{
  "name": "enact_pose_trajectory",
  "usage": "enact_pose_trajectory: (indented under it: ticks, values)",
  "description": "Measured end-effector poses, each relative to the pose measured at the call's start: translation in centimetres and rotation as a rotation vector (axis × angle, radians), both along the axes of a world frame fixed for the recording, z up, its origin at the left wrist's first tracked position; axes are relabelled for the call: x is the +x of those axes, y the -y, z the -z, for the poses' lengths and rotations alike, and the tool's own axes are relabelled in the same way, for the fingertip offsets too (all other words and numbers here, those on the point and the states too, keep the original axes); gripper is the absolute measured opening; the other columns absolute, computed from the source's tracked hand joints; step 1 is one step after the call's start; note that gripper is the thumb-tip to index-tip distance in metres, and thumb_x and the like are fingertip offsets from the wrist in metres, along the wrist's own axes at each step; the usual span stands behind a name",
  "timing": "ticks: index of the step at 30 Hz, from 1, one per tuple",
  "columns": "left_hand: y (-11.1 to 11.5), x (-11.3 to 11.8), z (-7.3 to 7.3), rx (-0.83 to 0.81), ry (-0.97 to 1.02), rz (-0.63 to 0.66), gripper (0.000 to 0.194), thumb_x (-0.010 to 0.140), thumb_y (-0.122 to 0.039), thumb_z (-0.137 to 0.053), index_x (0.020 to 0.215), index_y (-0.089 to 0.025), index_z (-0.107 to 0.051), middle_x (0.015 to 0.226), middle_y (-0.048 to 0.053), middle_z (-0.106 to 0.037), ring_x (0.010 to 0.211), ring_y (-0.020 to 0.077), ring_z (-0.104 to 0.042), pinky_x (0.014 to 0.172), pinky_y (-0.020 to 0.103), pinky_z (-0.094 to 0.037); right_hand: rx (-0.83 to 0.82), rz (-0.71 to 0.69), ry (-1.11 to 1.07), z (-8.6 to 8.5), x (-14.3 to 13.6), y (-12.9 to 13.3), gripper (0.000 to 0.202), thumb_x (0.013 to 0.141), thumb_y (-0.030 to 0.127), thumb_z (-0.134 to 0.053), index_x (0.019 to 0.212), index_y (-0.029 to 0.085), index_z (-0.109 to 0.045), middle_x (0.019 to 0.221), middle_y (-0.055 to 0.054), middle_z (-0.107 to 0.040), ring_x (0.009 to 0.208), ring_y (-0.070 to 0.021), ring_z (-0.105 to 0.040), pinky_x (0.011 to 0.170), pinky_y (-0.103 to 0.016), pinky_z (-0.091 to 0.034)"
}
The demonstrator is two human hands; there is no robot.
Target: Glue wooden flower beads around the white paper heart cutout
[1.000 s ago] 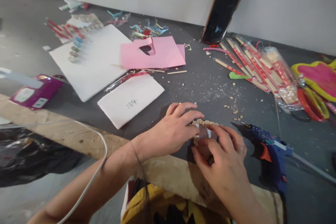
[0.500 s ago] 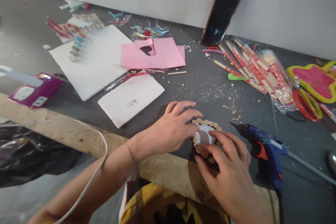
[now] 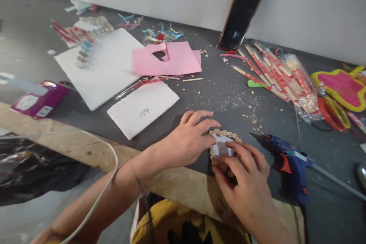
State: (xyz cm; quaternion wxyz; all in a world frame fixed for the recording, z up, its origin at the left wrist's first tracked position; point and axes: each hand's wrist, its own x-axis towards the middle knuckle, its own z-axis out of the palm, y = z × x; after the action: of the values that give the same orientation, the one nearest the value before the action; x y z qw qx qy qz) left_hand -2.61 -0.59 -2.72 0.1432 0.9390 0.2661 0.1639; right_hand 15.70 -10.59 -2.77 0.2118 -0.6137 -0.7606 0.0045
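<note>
A small round craft piece (image 3: 224, 148) lies near the table's front edge, with a white middle and a rim of small beige bits. A grey patch shows on its white middle, partly shaded. My left hand (image 3: 187, 139) has its thumb and index finger at the piece's left rim, while the other fingers stretch out above the table. From the right, my right hand (image 3: 248, 171) grips the piece, fingertips on its white face and thumb at the lower rim. Those fingers hide part of the right side. A blue glue gun (image 3: 294, 162) with an orange trigger lies right of my right hand.
Behind lie a folded white paper (image 3: 143, 110), pink paper (image 3: 168, 59) with a heart cutout, and a white sheet (image 3: 100, 72). Wrapped chopsticks (image 3: 271, 68), red-handled scissors (image 3: 331, 116) and a leaning phone (image 3: 242, 14) stand farther right. A white cable (image 3: 110, 160) crosses my left forearm.
My right hand has shifted slightly left and up on the craft piece. My left hand's fingers have stayed at the rim, and the other things lie as before.
</note>
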Motion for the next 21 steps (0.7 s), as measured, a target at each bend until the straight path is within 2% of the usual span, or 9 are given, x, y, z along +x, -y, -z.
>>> enact_pose_trajectory:
  ticks: [7,12,21]
  values:
    - [0.0,-0.1,-0.4,-0.025,-0.021,0.001,0.023,0.087,-0.019,-0.052,0.107,-0.024,-0.063,0.133,0.007,-0.048,0.131,0.0323,-0.029,0.1,0.052,-0.03,0.015,-0.007,0.046,-0.1,0.4,0.2,0.016,0.079,0.039,-0.064,0.088,0.025,-0.065,0.116,-0.006,-0.061,0.113,-0.0281,-0.048,0.094,-0.047,-0.037]
    - [-0.1,0.0,-0.5,-0.041,-0.027,0.002,0.022,0.088,-0.019,-0.051,0.105,-0.023,-0.063,0.133,0.006,-0.049,0.132,0.0319,-0.028,0.101,0.052,-0.029,0.042,0.063,0.08,-0.4,-0.5,-0.1,0.024,0.078,0.044,-0.064,0.089,0.023,-0.065,0.113,-0.008,-0.064,0.112,-0.0299,-0.048,0.094,-0.049,-0.034]
    - [0.0,0.2,0.5,0.002,0.03,0.0,0.018,0.086,-0.013,-0.049,0.092,-0.023,-0.063,0.132,0.004,-0.048,0.132,0.0307,-0.029,0.1,0.052,-0.028,0.005,0.107,0.024,-0.8,-1.5,-0.4,0.015,0.082,0.036,-0.062,0.081,0.023,-0.067,0.112,-0.006,-0.066,0.113,-0.0301,-0.05,0.096,-0.052,-0.032]
